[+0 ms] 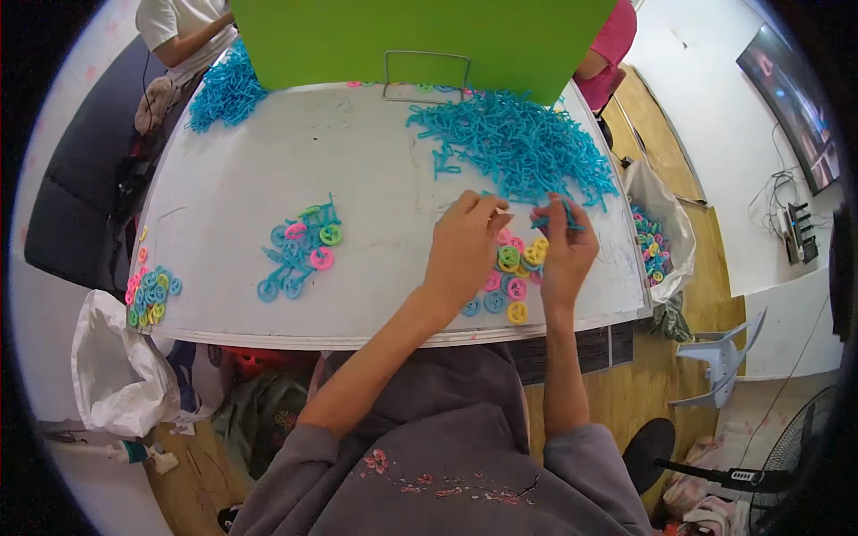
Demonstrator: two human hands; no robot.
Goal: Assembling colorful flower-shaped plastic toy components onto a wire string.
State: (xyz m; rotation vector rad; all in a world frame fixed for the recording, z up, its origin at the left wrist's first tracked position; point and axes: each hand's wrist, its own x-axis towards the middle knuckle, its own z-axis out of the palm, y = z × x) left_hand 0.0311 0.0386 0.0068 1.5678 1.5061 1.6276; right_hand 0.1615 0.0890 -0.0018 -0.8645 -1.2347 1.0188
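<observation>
My right hand [568, 255] pinches a small blue plastic piece [561, 223] between thumb and fingers, just in front of a big heap of thin blue plastic pieces [518, 143]. Close by on its left, my left hand [465, 246] has its fingertips pressed together; whatever they hold is too small to make out. Below and between the hands lies a group of small spoked plastic wheels [508, 259] in pink, yellow, green and blue. Further left on the white table [384, 205] sits a small pile of blue pieces with coloured wheels among them [299, 246].
A green panel [411, 40] stands across the far side, with a wire stand [427, 76] before it. More blue pieces [228, 89] lie far left; more wheels [152, 295] near left. White sacks flank the table, the right sack [666, 232] holding coloured parts. Two people sit beyond.
</observation>
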